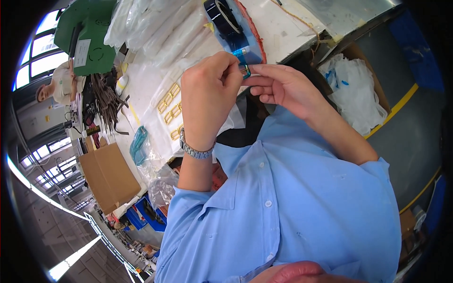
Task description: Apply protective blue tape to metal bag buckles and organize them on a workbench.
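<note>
Both hands meet in front of my chest at the table's edge. My left hand (211, 87), with a metal watch on its wrist, has thumb and fingers pinched together on a small metal buckle (246, 71). Shiny blue film covers part of this buckle. My right hand (285, 87) grips its other side between thumb and forefinger, its remaining fingers curled loosely. Just beyond the fingers stands a blue tape dispenser (255, 45) holding a dark blue roll of tape (223, 18). Rows of gold-coloured buckles (169, 98) lie on the white table left of my left hand.
Clear plastic bags (151, 28) are heaped at the back of the table. Dark straps (104, 99), a teal bundle (138, 144) and a cardboard box (109, 177) lie leftward. A carton with white plastic bags (354, 94) stands at right. Another person (62, 84) is far left.
</note>
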`<act>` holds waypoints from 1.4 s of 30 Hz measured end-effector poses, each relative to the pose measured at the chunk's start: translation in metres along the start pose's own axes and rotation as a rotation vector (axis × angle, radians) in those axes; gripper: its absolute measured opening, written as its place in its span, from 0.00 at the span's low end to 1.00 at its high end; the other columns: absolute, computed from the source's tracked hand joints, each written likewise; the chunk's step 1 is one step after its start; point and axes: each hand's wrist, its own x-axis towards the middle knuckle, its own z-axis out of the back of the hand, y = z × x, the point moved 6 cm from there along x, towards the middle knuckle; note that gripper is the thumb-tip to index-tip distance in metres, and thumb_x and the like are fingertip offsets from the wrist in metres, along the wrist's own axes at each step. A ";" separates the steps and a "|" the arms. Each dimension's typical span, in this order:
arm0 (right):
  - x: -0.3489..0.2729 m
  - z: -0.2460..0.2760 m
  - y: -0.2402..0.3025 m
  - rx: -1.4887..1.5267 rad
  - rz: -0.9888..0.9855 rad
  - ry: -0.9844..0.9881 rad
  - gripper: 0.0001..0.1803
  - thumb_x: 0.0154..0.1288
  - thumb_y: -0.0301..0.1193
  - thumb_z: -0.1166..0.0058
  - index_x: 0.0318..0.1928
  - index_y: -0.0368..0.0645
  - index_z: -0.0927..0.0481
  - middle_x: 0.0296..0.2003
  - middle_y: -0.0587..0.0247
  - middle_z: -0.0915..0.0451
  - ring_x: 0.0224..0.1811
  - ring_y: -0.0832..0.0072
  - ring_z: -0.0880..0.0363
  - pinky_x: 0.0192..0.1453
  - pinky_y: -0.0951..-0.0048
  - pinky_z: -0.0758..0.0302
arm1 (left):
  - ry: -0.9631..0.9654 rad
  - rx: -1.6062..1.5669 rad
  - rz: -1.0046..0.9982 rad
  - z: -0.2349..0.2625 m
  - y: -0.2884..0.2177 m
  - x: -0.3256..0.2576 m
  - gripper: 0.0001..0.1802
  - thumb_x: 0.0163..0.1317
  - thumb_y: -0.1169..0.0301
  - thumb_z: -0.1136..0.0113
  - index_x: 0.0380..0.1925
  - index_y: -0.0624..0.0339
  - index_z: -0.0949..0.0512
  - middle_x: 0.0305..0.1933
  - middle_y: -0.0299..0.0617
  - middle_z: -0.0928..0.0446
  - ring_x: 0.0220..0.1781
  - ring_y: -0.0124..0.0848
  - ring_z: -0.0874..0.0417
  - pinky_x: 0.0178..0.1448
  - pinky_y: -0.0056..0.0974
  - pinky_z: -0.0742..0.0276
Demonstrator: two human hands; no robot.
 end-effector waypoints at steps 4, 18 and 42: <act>0.020 0.008 0.005 -0.216 0.102 -0.034 0.15 0.78 0.40 0.36 0.53 0.43 0.12 0.48 0.63 0.08 0.41 0.83 0.13 0.44 0.80 0.22 | 0.026 -0.068 0.020 0.002 0.002 0.003 0.02 0.60 0.77 0.34 0.32 0.65 0.17 0.26 0.49 0.19 0.25 0.43 0.17 0.32 0.41 0.22; 0.016 0.006 0.005 -0.211 0.145 -0.078 0.15 0.76 0.38 0.36 0.51 0.39 0.11 0.42 0.63 0.09 0.41 0.80 0.10 0.44 0.81 0.21 | -0.104 -0.221 0.088 -0.008 0.000 -0.011 0.05 0.68 0.76 0.32 0.41 0.65 0.16 0.29 0.45 0.17 0.27 0.32 0.17 0.33 0.36 0.22; -0.019 -0.013 -0.025 0.213 -0.017 -0.203 0.12 0.77 0.36 0.37 0.53 0.46 0.12 0.47 0.70 0.10 0.50 0.80 0.12 0.48 0.77 0.22 | -0.303 -0.386 0.140 -0.027 0.006 -0.057 0.04 0.69 0.76 0.29 0.38 0.66 0.14 0.27 0.37 0.25 0.26 0.23 0.28 0.31 0.32 0.33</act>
